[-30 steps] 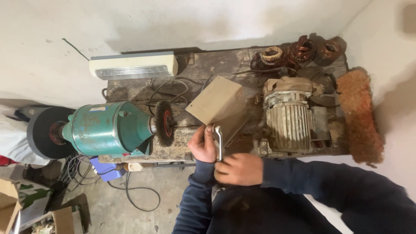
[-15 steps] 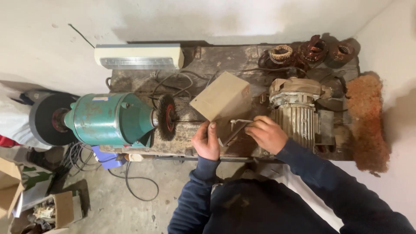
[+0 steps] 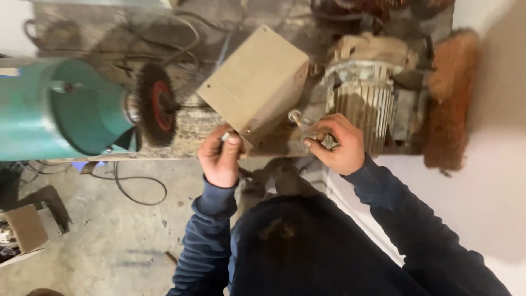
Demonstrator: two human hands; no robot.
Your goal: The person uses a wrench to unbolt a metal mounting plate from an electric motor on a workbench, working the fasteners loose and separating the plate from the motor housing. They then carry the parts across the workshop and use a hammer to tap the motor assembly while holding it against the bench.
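My left hand point(image 3: 221, 157) pinches a small metal piece point(image 3: 226, 135) between thumb and finger, right at the lower corner of a tan box point(image 3: 255, 82) on the workbench point(image 3: 194, 129). My right hand point(image 3: 335, 143) is closed around a bent metal tool point(image 3: 296, 118) with a round end, just right of the box and in front of a ribbed grey electric motor point(image 3: 361, 107). Dark blue sleeves cover both arms.
A green bench grinder point(image 3: 60, 109) with a round wire brush wheel point(image 3: 156, 104) stands at the left of the bench. Cables point(image 3: 164, 38) lie behind it. A brown fibrous mat point(image 3: 449, 98) hangs at the right. A cardboard box point(image 3: 24, 227) and cable point(image 3: 137, 189) lie on the concrete floor.
The view has closed in on the bench. My right hand moved right, away from the left hand, to the metal tool beside the motor. The left hand stays at the box's corner.
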